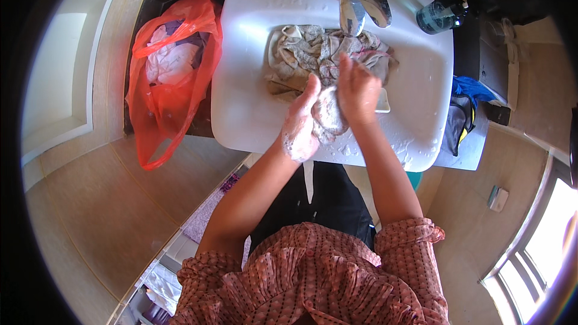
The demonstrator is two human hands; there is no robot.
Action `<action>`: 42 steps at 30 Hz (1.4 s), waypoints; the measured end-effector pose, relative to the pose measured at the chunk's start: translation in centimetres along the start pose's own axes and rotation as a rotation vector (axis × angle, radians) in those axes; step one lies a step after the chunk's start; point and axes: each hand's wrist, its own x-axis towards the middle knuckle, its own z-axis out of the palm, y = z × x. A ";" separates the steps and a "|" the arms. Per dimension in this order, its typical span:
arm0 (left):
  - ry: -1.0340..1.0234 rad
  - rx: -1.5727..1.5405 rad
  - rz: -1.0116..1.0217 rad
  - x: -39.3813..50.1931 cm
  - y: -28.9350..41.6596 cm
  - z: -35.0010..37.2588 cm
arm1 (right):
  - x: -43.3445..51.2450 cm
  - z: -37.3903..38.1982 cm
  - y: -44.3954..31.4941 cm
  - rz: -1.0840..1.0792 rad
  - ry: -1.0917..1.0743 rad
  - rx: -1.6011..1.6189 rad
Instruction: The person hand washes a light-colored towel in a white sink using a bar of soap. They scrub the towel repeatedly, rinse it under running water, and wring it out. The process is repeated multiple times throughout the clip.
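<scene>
A soapy, light-coloured cloth (330, 110) is held between my two hands above the near edge of a white sink basin (246, 113). My left hand (303, 122), covered in lather, grips the cloth from the left with its thumb up. On the cloth's right side is my right hand (358, 90), its fingers curled and slightly blurred; the palm side is hidden. Beyond them, a heap of wet, greyish cloths (311, 49) lies in the basin. A pale, flat-edged piece (383, 100) shows beside my right wrist; what it is I cannot tell.
A chrome faucet (354, 9) reaches over the heap. On the back right rim stands a pump bottle (435, 17). An open red plastic bag (174, 95) with white and purple cloth sits left of the basin. A dark pouch (458, 122) with yellow trim lies at the right.
</scene>
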 end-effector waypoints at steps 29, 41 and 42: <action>-0.405 0.149 0.172 -3.2 6.5 -1.6 | 0.0 -4.8 0.4 0.098 -0.402 0.519; -0.041 1.329 0.399 -3.7 8.6 -7.1 | -1.8 -4.5 1.1 0.439 -0.396 1.041; -0.121 1.418 0.476 -3.6 8.5 -6.2 | -1.9 -4.5 1.6 0.408 -0.487 1.055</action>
